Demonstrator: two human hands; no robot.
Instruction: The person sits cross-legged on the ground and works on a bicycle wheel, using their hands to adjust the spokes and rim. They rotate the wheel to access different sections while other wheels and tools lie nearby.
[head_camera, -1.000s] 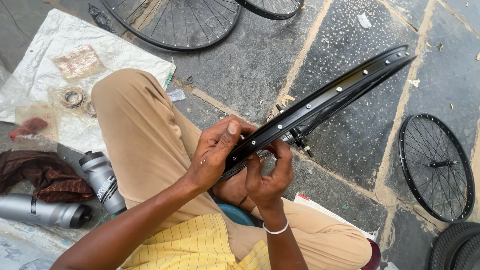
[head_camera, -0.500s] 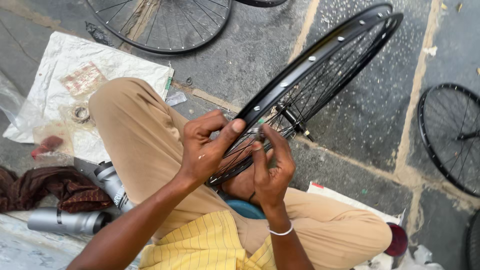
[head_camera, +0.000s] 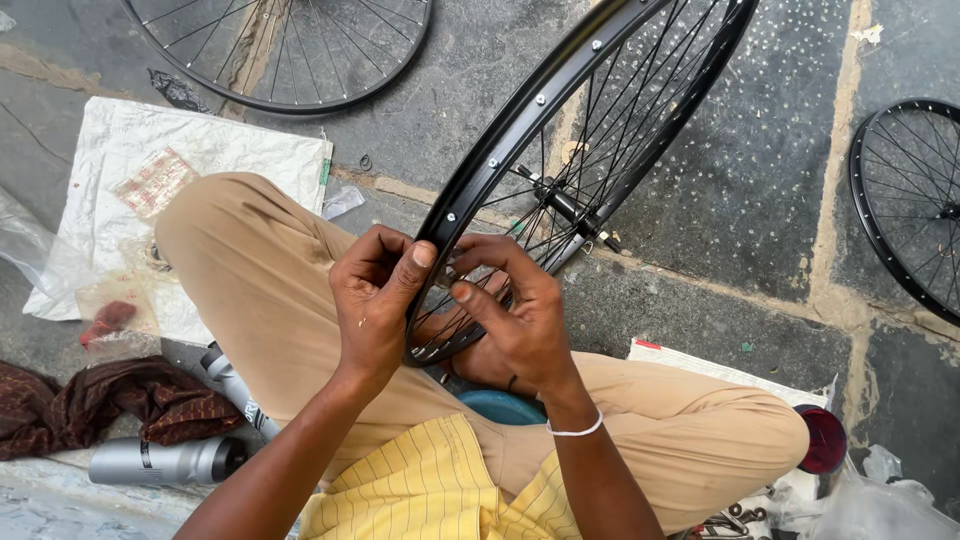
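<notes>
Up close, the left hand (head_camera: 375, 300) grips the black rim (head_camera: 520, 130) of a spoked wheel, fingers curled over its outer edge and the thumb pressed flat on the rim's face. The right hand (head_camera: 510, 320) sits just beside it, on the inner side, fingers bent in among the spokes (head_camera: 600, 130) near the rim's lowest part; what they pinch there is too small to tell. A white band (head_camera: 575, 428) circles the right wrist. The wheel stands tilted across the lap, its low end between the hands and its high end running out of the top of the view, with the hub (head_camera: 565, 208) hanging above the stone floor (head_camera: 750, 150). Tan trousers (head_camera: 250, 270) cover the crossed legs beneath. Further out, a second wheel (head_camera: 290, 50) lies flat on the floor at the top, a third (head_camera: 910, 200) at the right edge. On the left lie a white sack (head_camera: 210, 150), a brown cloth (head_camera: 100, 405) and a grey bottle (head_camera: 160, 462).
</notes>
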